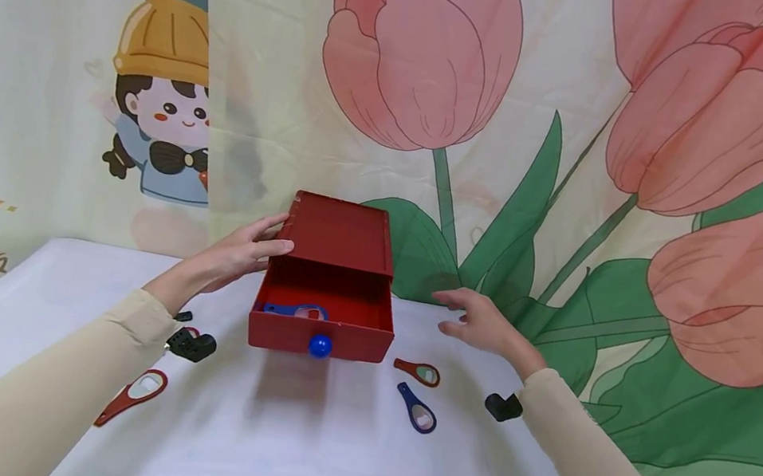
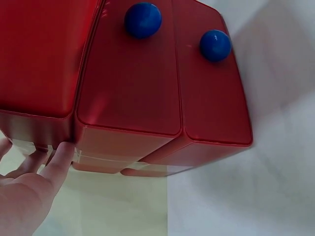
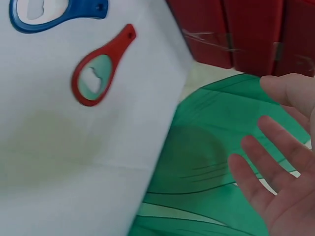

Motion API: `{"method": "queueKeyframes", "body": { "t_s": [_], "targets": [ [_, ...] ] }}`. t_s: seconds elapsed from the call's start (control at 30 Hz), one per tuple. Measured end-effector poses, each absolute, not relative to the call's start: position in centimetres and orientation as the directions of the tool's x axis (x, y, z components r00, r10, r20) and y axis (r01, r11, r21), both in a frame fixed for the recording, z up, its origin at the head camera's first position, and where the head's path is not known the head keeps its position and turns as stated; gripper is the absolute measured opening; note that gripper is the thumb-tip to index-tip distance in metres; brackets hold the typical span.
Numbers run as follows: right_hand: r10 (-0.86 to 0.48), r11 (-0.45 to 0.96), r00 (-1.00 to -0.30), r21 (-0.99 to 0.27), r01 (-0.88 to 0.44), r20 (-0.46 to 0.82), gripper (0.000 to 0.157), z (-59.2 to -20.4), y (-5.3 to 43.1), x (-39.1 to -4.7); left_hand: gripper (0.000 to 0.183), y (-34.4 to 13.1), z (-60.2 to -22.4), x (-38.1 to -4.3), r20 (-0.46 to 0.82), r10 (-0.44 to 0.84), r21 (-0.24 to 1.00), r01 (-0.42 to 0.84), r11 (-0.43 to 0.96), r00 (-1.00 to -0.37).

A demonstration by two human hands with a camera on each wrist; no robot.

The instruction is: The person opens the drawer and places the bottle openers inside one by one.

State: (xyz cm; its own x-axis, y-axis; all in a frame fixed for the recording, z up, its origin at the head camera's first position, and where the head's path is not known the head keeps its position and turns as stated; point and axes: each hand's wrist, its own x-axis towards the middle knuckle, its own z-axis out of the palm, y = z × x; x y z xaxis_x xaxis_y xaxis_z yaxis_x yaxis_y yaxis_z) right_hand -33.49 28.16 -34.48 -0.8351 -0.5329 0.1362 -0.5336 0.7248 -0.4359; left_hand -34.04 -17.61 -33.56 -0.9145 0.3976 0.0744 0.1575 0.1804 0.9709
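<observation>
A red drawer box [image 1: 342, 233] stands on the white-covered table, its top drawer [image 1: 353, 344] pulled out by a blue knob end. Inside that drawer lies a blue bottle opener [image 1: 279, 310]; beside it some red shows. My left hand [image 1: 238, 253] rests against the box's left side, its thumb near the top edge and its fingers along the side. To the right of the box, my right hand [image 1: 486, 326] is held in the air with spread fingers, holding nothing. Below it lie a red bottle opener [image 1: 408, 367] and a blue bottle opener [image 1: 407, 396].
Another red bottle opener [image 1: 116, 407] lies at the left, and a further red piece is mostly hidden near the left wrist. Two lower drawers with blue knobs [image 2: 142, 20] are closed. A tulip-printed cloth [image 1: 420, 58] hangs behind the table.
</observation>
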Motion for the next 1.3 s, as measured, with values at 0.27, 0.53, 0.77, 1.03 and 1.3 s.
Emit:
{"method": "queueKeyframes", "body": {
  "t_s": [0.27, 0.53, 0.77, 1.03, 1.3],
  "targets": [
    [-0.49, 0.75, -0.867, -0.464, -0.472, 0.089, 0.054, -37.9, 28.5, -33.5, 0.09, -17.6, -33.7, -33.9, 0.075, 0.403, 0.973, 0.156, 0.172, -0.912],
    [-0.503, 0.75, -0.86, -0.453, -0.482, 0.083, 0.053, -40.2, 28.9, -33.7, 0.091, -17.6, -33.6, -34.0, 0.082, 0.406, 0.97, 0.166, 0.177, -0.91],
    [-0.517, 0.756, -0.856, -0.463, -0.463, 0.01, 0.052, -42.5, 28.6, -33.7, 0.091, -17.7, -33.5, -34.0, 0.073, 0.402, 0.972, 0.155, 0.175, -0.913],
    [-0.474, 0.787, -0.88, -0.462, -0.409, -0.028, 0.051, -44.0, 28.1, -33.5, 0.091, -17.8, -33.5, -34.0, 0.076, 0.404, 0.973, 0.156, 0.171, -0.912],
    [-0.466, 0.785, -0.885, -0.468, -0.406, -0.015, 0.05, -45.2, 27.9, -33.4, 0.091, -17.8, -33.4, -33.9, 0.081, 0.404, 0.971, 0.163, 0.173, -0.911]
  ]
}}
